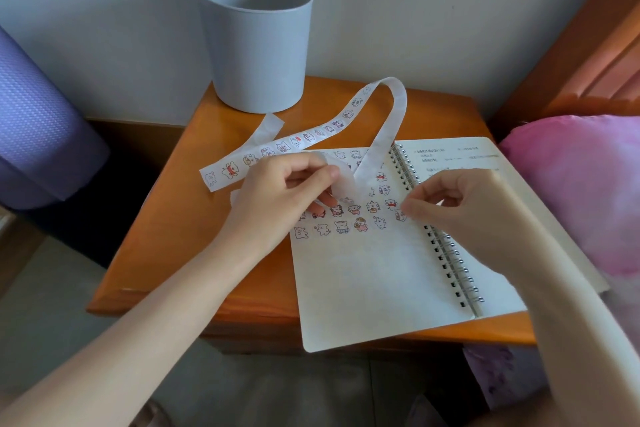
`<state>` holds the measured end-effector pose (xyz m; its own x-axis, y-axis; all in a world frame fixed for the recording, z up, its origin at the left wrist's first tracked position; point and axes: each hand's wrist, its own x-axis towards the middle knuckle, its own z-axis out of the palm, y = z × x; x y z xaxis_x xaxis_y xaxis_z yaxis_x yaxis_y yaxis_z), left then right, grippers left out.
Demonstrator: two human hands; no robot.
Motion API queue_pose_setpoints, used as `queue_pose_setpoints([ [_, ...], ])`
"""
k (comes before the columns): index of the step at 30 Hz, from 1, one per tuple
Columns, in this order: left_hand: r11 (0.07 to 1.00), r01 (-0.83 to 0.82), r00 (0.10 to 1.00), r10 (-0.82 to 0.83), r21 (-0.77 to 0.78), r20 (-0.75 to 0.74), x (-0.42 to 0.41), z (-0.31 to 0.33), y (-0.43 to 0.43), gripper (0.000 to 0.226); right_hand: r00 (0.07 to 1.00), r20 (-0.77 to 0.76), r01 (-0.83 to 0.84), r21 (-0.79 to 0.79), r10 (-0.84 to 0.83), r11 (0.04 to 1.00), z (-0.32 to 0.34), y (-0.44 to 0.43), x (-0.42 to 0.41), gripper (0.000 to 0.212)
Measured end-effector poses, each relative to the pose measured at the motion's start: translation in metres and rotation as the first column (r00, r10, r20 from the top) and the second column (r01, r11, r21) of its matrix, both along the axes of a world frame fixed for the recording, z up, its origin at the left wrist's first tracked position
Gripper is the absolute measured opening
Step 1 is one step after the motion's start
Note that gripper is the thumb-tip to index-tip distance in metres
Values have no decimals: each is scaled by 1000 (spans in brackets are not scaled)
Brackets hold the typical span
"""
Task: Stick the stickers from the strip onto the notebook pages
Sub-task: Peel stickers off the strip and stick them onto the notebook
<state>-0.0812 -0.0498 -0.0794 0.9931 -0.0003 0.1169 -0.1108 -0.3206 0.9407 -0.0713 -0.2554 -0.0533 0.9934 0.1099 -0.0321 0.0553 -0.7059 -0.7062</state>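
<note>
Low in the frame, your notebook [374, 281] lies open on the table [173, 218], its near corner past the front edge and the bottom of the left page bare. Mid-frame, rows of stickers [349, 218] cover that page's upper half. Your right hand [460, 198] sits over the spiral [452, 256], thumb and forefinger pinched on a small sticker [400, 216] beside the coils, the other fingers curled; whether it is stuck down you cannot tell. Your left hand [277, 191], centre-left, has its fingers curled, pinching the strip [397, 107] above the stickers. That strip loops up toward upper centre, then runs back left across the table. Beyond it a grey bin [256, 45] stands against the wall, with a purple roll [31, 114] at far left and a pink pillow [581, 184] at right.
</note>
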Motion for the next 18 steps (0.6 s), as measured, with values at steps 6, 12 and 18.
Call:
queue_pose_setpoints([
  [6, 1000, 0, 1000, 0, 17, 1, 0, -1, 1, 16, 1000, 5, -6, -8, 7, 1000, -6, 0, 1, 13],
  [12, 1000, 7, 1000, -7, 31, 1, 0, -2, 1, 16, 999, 34, -1, -24, 2, 1000, -8, 4, 1, 15],
  [18, 999, 6, 1000, -6, 50, -6, 0, -2, 1, 16, 998, 61, 12, -82, -7, 997, -10, 6, -1, 12],
])
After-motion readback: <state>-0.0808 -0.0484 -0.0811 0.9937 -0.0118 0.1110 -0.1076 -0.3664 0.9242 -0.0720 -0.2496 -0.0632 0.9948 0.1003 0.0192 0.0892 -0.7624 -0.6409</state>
